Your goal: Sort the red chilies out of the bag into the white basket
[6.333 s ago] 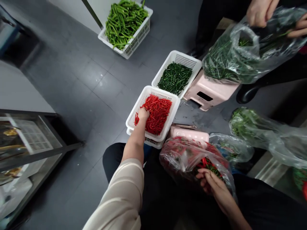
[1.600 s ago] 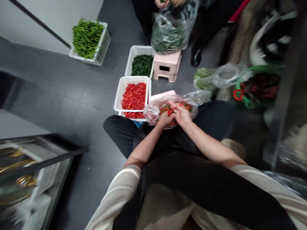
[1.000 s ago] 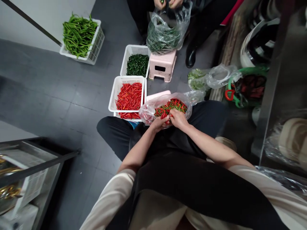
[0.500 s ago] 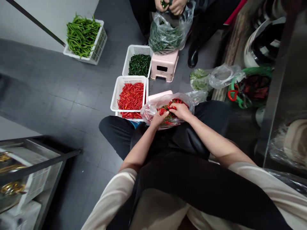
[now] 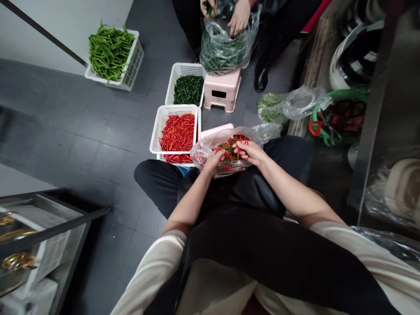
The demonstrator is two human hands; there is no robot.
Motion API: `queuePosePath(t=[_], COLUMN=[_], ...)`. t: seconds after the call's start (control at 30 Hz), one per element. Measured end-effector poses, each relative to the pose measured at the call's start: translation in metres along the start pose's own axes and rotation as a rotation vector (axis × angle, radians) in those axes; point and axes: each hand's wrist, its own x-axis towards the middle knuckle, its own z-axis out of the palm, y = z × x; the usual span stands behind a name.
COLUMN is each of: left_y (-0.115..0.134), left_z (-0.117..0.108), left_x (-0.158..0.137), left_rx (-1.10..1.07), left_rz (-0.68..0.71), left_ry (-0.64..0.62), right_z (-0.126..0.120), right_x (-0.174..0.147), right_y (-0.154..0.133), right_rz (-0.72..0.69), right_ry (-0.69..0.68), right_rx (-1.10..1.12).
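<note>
A clear plastic bag (image 5: pixel 204 154) of red chilies with green stems lies open between my knees. Over its left part, my left hand (image 5: pixel 214 159) is closed on red chilies. My right hand (image 5: pixel 251 152) pinches a red chili (image 5: pixel 239 150) above the bag's right part, a short way from the left hand. Just left of the bag, a white basket (image 5: pixel 156 127) holds loose red chilies (image 5: pixel 178 132). It rests on another white basket that also holds red chilies.
Ahead, a co-worker's hands (image 5: pixel 239 18) are over a bag of green chilies (image 5: pixel 223 54) on a pink stool (image 5: pixel 220 92). White baskets of dark green chilies (image 5: pixel 188 89) and long green peppers (image 5: pixel 110 52) stand on the floor. Scissors (image 5: pixel 315 128) lie in a green basket (image 5: pixel 351 94) at right.
My hands have moved apart over the bag, the right one drawing away with a chili. The co-worker's hands have also separated. The whole view has shifted slightly.
</note>
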Motion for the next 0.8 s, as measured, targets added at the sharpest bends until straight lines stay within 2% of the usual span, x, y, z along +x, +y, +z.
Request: queuePosePath(t=[0.1,0.2,0.27,0.33,0.4,0.47,0.53,0.63,0.7,0.8], left_y=[0.000,-0.001,-0.003,-0.005,-0.006,-0.007,-0.007,-0.007,-0.008,-0.012], left_z=[-0.005,-0.007,-0.006,-0.004,-0.002,-0.003,-0.005,-0.007,-0.005,-0.001], left_x=[-0.005,-0.005,-0.002,0.002,0.006,0.009,0.010,0.011,0.012,0.011], left_rx=[0.077,0.130,0.201,0.323,0.473,0.567,0.543,0.420,0.381,0.320], left_rz=[0.080,0.065,0.030,0.034,0.097,0.173,0.202,0.205,0.223,0.220], left_ry=[-0.176,-0.227,-0.194,-0.111,-0.011,0.057,0.071,0.014,-0.050,-0.143], right_z=[0.002,0.010,0.016,0.019,0.018,0.011,0.002,-0.006,-0.005,0.005], right_x=[-0.002,-0.003,-0.002,0.001,0.005,0.010,0.013,0.011,0.007,0.000], right_y=[0.002,0.008,0.012,0.016,0.017,0.015,0.010,0.003,0.002,0.008], right_rz=[0.040,-0.070,-0.242,-0.398,-0.438,-0.360,-0.196,0.032,0.085,0.041], right_ry=[-0.113,-0.072,0.031,0.128,0.174,0.184,0.137,0.017,-0.018,0.006], right_rx=[-0.057,-0.258,-0.519,-0.801,-0.952,-0.870,-0.595,-0.158,-0.031,0.009])
